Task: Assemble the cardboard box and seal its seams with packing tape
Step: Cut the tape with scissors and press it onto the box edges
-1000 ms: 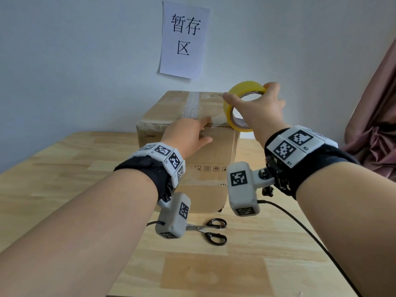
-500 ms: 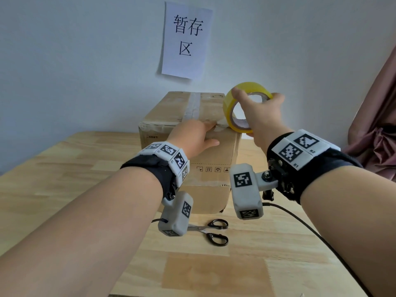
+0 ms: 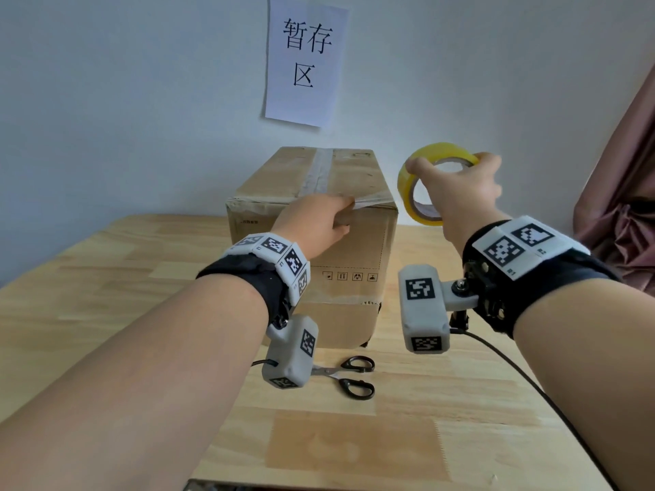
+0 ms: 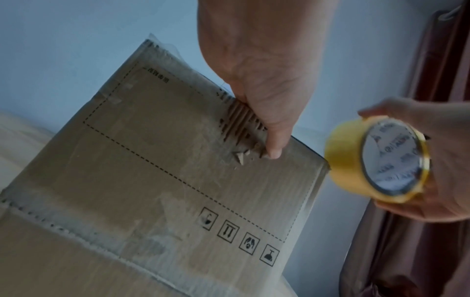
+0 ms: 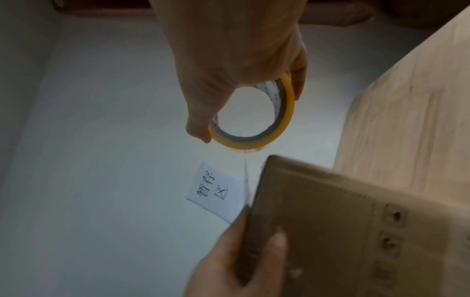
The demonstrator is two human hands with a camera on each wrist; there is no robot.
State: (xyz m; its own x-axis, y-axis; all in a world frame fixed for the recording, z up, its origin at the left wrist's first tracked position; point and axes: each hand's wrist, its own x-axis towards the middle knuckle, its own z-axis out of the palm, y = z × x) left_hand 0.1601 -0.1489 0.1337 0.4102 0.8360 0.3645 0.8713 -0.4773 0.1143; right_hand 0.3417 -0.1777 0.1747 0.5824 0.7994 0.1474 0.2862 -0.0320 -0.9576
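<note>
The cardboard box (image 3: 354, 249) stands closed on the wooden table (image 3: 106, 278), with old clear tape along its top seam. My left hand (image 3: 315, 221) lies over the box's near top edge. Its thumb (image 4: 273, 148) presses on the front face, and the fingers on top are hidden. My right hand (image 3: 460, 193) grips the yellow tape roll (image 3: 406, 186) in the air just right of the box, level with its top. A clear strip of tape (image 3: 375, 202) stretches from under my left hand to the roll.
Black-handled scissors (image 3: 351, 375) lie on the table in front of the box. A paper sign (image 3: 306, 62) hangs on the wall behind. A reddish curtain (image 3: 623, 193) hangs at the right. A black cable (image 3: 524, 377) trails from my right wrist.
My right hand has carried the roll to the right, off the box's top edge, drawing out a strip of tape. My left hand has stayed on the near top edge.
</note>
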